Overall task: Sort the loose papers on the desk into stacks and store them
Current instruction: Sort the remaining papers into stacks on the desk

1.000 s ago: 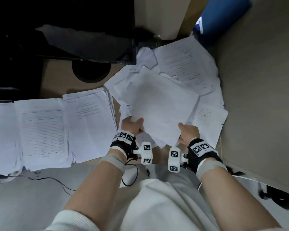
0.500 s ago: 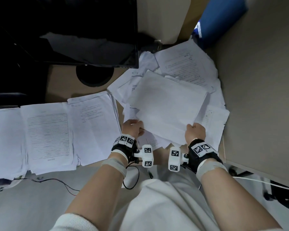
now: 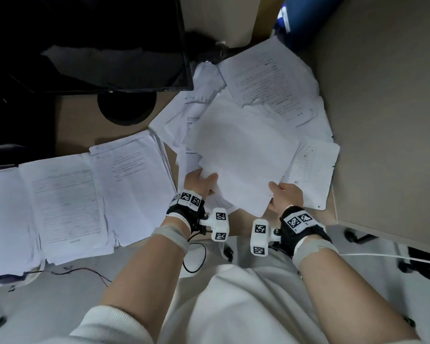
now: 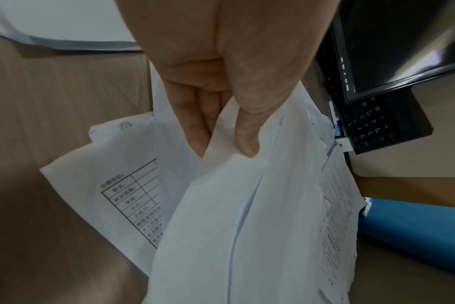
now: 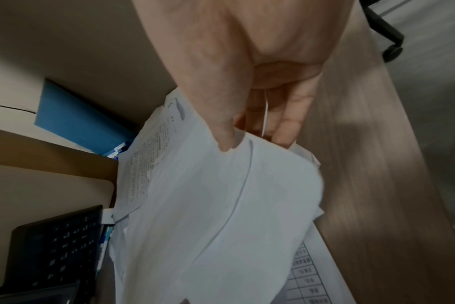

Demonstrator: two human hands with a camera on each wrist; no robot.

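left hand [image 3: 201,182]: pinching the near left corner of the blank sheets [image 3: 241,155]
right hand [image 3: 286,196]: pinching their near right corner
loose papers [image 3: 271,80]: spread beneath, far right

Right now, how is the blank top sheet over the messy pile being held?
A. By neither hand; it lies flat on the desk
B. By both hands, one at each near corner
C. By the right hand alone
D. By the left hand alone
B: the left hand pinches one near corner of the blank sheet and the right hand grips the other; both wrist views show a thumb pressed on top.
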